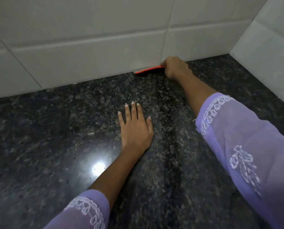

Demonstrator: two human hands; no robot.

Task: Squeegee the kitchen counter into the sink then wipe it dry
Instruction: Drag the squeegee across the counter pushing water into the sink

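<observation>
The dark speckled granite counter [55, 129] fills the lower part of the head view. My right hand [175, 67] reaches to the far edge of the counter and grips a flat red squeegee [148, 70], whose blade lies along the foot of the tiled wall. My left hand [134, 128] rests palm down on the counter in the middle, fingers spread, holding nothing. Both arms wear lilac sleeves with white embroidery. The sink is out of view.
A white tiled wall [88, 47] runs along the back of the counter and meets a second white wall [270, 55] at the right, forming a corner. A bright light reflection [98, 168] shines on the granite near my left forearm.
</observation>
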